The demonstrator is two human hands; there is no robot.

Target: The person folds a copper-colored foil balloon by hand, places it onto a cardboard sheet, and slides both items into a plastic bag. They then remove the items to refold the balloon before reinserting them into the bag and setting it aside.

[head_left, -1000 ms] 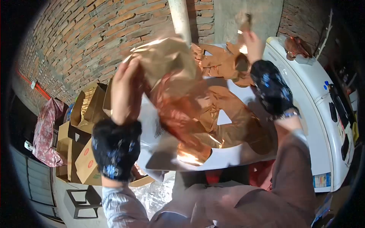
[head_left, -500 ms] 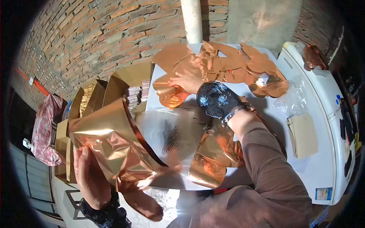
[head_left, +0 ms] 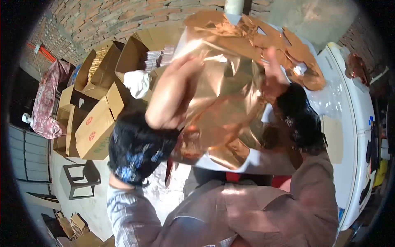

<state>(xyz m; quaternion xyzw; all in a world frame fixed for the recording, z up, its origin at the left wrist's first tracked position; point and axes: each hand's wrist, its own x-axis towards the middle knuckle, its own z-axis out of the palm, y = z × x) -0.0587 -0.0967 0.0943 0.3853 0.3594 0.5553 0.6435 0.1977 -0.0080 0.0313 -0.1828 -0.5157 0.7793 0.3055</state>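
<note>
A shiny copper foil balloon [head_left: 224, 88], flat and creased, is spread upright before me over the table. My left hand [head_left: 177, 84] grips its left side, the fingers blurred and closed against the foil. My right hand [head_left: 275, 78] is at its right edge, touching or very near it, with blurred fingers stretched upward. Below the hands, another folded piece of copper foil [head_left: 230, 154] lies at the table's front edge. More flat copper foil pieces [head_left: 304, 61] with rounded outlines lie behind, partly hidden by the raised one.
Open cardboard boxes [head_left: 94, 127] stand at the left, some holding stacked packs [head_left: 158, 57]. A white bundle [head_left: 137, 83] rests by them. Clear plastic film [head_left: 333, 103] lies at the right beside a white fridge-like cabinet [head_left: 358, 136]. A dark stool frame [head_left: 80, 179] stands on the floor.
My left hand has brought the foil balloon up and right, in front of me. My right hand has left the back pieces and come to its right edge. The view has shifted.
</note>
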